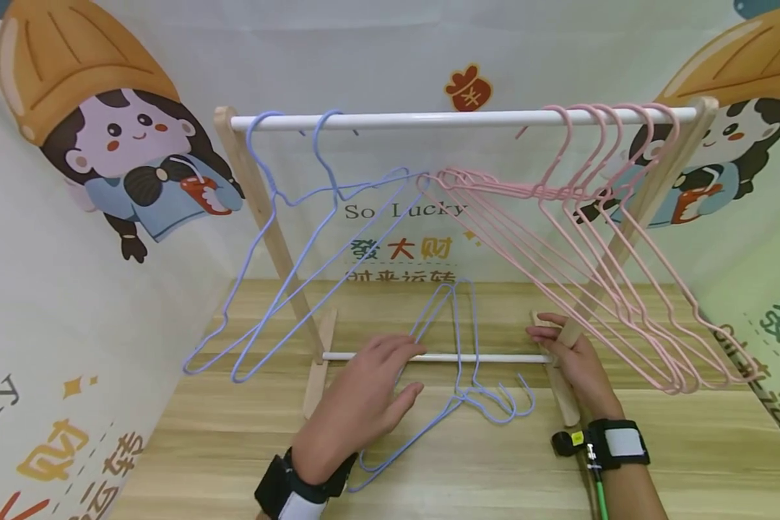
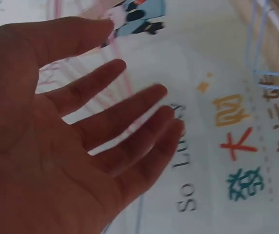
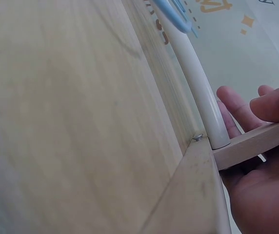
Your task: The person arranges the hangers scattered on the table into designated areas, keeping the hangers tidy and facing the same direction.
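A small wooden clothes rack with a white top rod (image 1: 396, 121) stands on the table. My right hand (image 1: 585, 372) grips the foot of its right post (image 3: 256, 145), the thumb on one side and the fingers on the other. My left hand (image 1: 364, 397), fingers spread loosely and palm bare in the left wrist view, is over the lower white bar (image 1: 513, 358). Beside it, two blue hangers (image 1: 458, 339) lie across that bar, hooks toward the right; the hand partly hides them. Two more blue hangers (image 1: 334, 191) hang at the rod's left end.
Several pink hangers (image 1: 562, 193) hang bunched on the rod's right side, their lower corners jutting forward above my right forearm. A printed cloth (image 1: 286, 65) backs and flanks the wood-grain table (image 1: 494, 477).
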Tool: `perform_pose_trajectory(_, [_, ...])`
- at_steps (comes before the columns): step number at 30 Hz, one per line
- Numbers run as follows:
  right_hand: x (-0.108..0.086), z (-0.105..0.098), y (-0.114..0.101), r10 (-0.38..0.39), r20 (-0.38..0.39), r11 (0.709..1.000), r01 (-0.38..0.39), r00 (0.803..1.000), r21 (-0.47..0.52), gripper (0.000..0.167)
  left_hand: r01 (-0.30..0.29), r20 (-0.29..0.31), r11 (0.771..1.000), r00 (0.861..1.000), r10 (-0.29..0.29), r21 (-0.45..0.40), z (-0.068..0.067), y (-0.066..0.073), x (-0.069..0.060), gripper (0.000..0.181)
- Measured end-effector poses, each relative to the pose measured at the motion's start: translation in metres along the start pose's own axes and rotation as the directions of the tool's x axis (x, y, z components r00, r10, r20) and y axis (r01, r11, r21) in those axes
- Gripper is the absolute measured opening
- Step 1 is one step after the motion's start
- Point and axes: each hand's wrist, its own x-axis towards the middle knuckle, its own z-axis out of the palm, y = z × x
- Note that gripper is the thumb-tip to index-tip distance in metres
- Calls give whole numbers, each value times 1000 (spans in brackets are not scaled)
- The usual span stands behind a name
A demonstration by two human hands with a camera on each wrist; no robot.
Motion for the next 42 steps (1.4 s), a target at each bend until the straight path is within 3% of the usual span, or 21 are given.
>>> perform_pose_trajectory(3, [-1, 1, 1, -5, 0, 1000, 5, 1000, 14, 43, 87, 62, 996, 994, -88, 17, 19, -7, 2, 47])
perform_pose_trajectory(6, [-2, 1, 2, -11, -2, 1000, 11, 1000, 19, 42, 191, 149, 980, 969, -198, 61, 37, -9, 2, 59])
perform_pose_trajectory(8, [-3, 1, 2, -12, -2, 1000, 12, 1000, 18, 42, 268, 224, 958, 932, -284, 100, 47, -9, 0, 72])
perform_pose_trajectory(12, [-2, 1, 0, -3, 0, 1000, 3, 1000, 12, 43, 401, 327, 901, 840, -433, 164, 62, -6, -4, 92])
perform_pose_trajectory(14, [-2, 1, 0, 2, 2, 1000, -2, 1000, 5, 43, 437, 336, 878, 812, -478, 193, 68, -4, -6, 96])
perform_pose_trajectory(15, [-1, 1, 0, 3, 2, 1000, -3, 1000, 1, 43, 446, 329, 871, 807, -490, 203, 70, -3, -6, 97])
perform_pose_trajectory(20, [0, 0, -1, -1, 5, 1000, 1, 1000, -6, 43, 447, 279, 852, 811, -515, 271, 79, 2, -7, 98])
perform_pose_trajectory(26, [1, 2, -2, -12, 9, 1000, 12, 1000, 13, 43, 406, 215, 837, 838, -501, 367, 89, 5, -12, 90])
perform_pose_trajectory(28, [0, 2, -2, -14, 11, 1000, 14, 1000, 13, 42, 406, 206, 834, 841, -501, 374, 91, 5, -12, 86])
perform_pose_trajectory(35, [0, 2, -1, -18, 14, 1000, 17, 1000, 24, 42, 423, 207, 845, 841, -500, 327, 92, 4, -12, 80])
perform_pose_trajectory(42, [-1, 0, 1, -3, 12, 1000, 3, 1000, 5, 43, 454, 258, 861, 824, -504, 229, 90, -1, -11, 69])
